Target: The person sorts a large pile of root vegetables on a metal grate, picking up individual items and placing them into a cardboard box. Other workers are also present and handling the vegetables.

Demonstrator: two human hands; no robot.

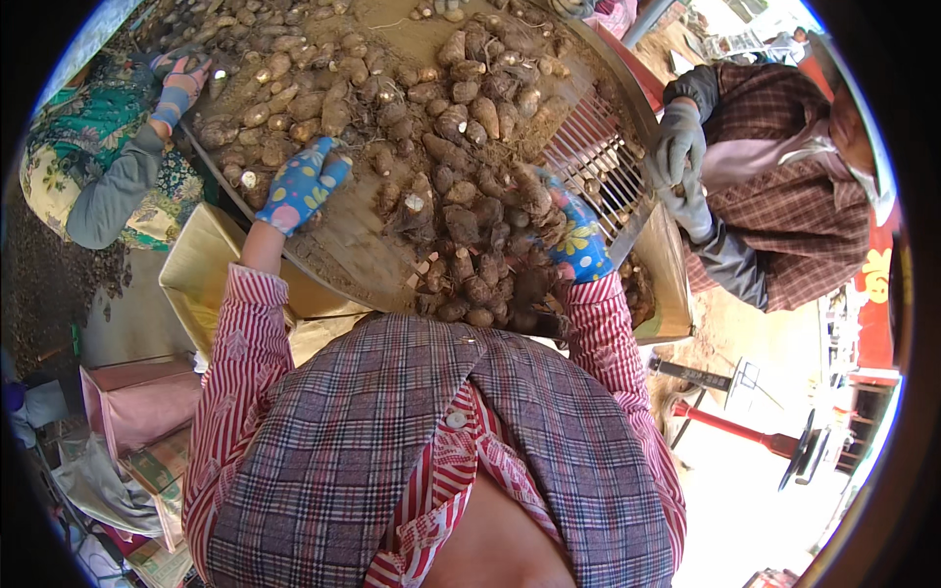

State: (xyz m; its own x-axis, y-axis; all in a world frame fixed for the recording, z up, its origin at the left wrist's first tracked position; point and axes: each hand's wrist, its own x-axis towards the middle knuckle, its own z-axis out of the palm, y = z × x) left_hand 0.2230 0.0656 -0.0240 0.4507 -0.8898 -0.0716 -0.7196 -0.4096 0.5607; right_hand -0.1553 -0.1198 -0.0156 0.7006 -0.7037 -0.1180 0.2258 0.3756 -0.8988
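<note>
Many soil-covered taro corms (pixel 470 213) lie on a metal sorting table (pixel 353 257) in front of me, some with white cut ends. My left hand (pixel 303 189), in a blue glove with dots and flowers, rests over the tubers near the table's left edge; whether it grips one is hidden. At the right of the near heap, my right hand (pixel 577 231) wears a matching glove and is closed around a hairy, elongated taro corm (pixel 535 195). Its fingers are partly behind the corm. Below it, a clump of small dark corms (pixel 481 287) sits at the near edge.
A slatted metal grate (pixel 592 158) adjoins the table on the right, above a box (pixel 665 272) holding tubers. An open yellowish box (pixel 198 253) stands at left. One co-worker's gloved hand (pixel 184 81) touches tubers; another person's grey gloves (pixel 680 162) are at the right rim.
</note>
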